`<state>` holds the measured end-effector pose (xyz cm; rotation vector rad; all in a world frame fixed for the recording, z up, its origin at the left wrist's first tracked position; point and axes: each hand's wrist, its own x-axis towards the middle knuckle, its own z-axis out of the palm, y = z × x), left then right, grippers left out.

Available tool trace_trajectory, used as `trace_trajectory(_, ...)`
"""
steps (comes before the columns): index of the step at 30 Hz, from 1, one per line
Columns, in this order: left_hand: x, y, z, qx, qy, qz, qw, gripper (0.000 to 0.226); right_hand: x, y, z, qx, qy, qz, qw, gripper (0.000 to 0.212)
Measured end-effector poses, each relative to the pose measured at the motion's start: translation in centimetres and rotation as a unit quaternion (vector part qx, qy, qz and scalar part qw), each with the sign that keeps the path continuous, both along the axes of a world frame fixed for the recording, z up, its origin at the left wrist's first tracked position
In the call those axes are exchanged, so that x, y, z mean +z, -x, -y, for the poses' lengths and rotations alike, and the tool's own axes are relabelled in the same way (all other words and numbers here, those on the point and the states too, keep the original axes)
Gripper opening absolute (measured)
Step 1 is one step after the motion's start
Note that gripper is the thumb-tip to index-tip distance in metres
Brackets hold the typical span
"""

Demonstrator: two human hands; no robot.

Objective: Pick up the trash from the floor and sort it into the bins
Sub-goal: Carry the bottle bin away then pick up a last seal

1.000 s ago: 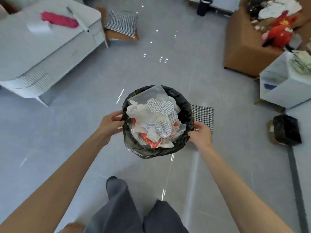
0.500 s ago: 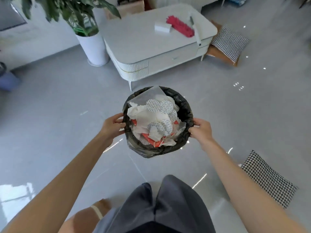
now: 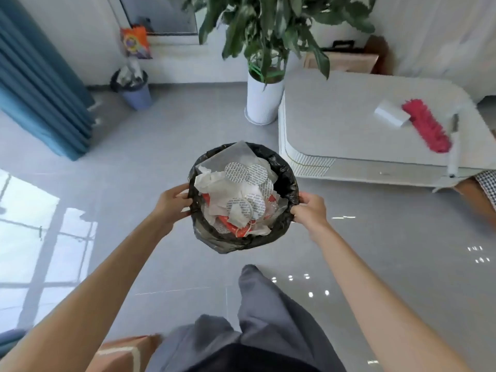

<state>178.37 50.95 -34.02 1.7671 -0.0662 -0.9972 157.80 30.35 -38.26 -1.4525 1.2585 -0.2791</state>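
I carry a round bin lined with a black bag (image 3: 288,183) in front of me, above the grey floor. It is full of trash (image 3: 239,194): crumpled white paper, clear plastic, round printed seals and red scraps. My left hand (image 3: 171,204) grips the bin's left rim and my right hand (image 3: 308,210) grips its right rim. A second bin (image 3: 135,93), blue-grey with a dark liner and light trash inside, stands on the floor by the far wall at the left.
A white low table (image 3: 349,130) with a red duster (image 3: 426,124) and a white box (image 3: 390,116) stands at the right. A potted plant (image 3: 264,100) is beside it. Blue curtains (image 3: 37,84) hang at the left. An orange bag (image 3: 135,41) sits on the sill.
The view has swung left across the room while both hands keep holding the full bin. The cardboard boxes and checked cushions left view; the curtains, plant and second bin came into view.
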Motion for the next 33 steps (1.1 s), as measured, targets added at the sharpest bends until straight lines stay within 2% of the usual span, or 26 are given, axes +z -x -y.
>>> trace_trajectory(7,1.1,-8.4,2.1,0.129,0.014,-0.006,0.992,0.052,0.7,-14.2,7.0,0.140,-0.001,-0.010,0.990,0.021)
trace_trajectory(14,0.2,-20.5,3.1,0.181,0.027,-0.007,0.983,0.050,-0.7,-29.8,9.8,0.205,-0.015,-0.014,0.979,0.033)
trace_trajectory(21,-1.1,-37.2,4.7,0.173,0.018,-0.007,0.985,0.047,-2.2,-46.9,11.5,0.213,-0.039,-0.032,0.976,0.021)
trace_trajectory(26,0.1,-48.7,6.0,0.147,0.008,0.007,0.989,0.049,-1.0,-57.6,12.4,0.216,-0.058,-0.033,0.974,0.021)
trace_trajectory(33,0.5,-63.9,8.5,0.171,0.023,0.003,0.985,0.045,-1.9,-73.4,14.2,0.198,-0.059,-0.038,0.978,0.019)
